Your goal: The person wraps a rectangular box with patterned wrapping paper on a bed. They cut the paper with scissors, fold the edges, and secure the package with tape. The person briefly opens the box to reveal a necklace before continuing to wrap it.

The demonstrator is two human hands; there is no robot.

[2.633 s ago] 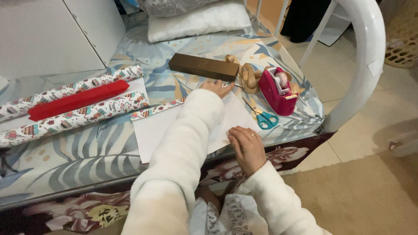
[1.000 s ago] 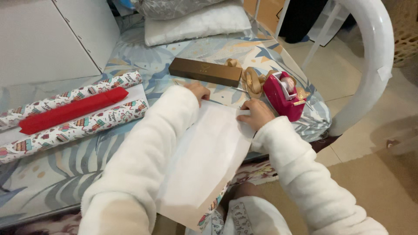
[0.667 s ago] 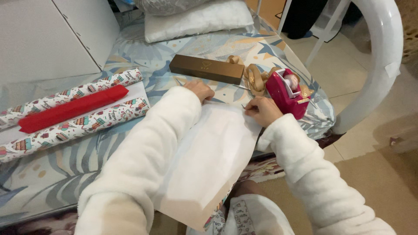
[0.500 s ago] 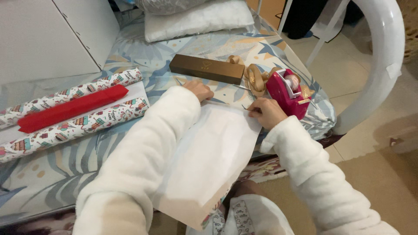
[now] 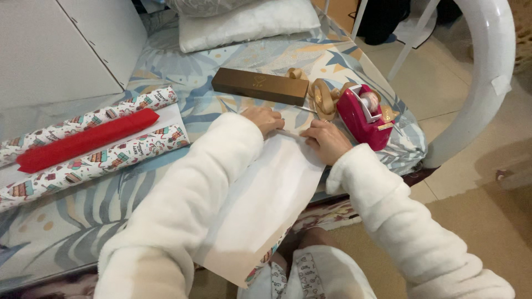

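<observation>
While my left hand and right hand press flat on the far edge of the white-backed wrapping sheet, gripping nothing, the brown box lies beyond, unwrapped; the tape dispenser stands unused.

Box: long brown box, flat on the bed, just beyond the hands.
Emblem: small gold mark on its lid.

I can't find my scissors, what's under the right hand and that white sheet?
The right hand presses on the white sheet, which lies on the patterned bedspread. No scissors show; anything beneath hand or sheet is covered.
</observation>
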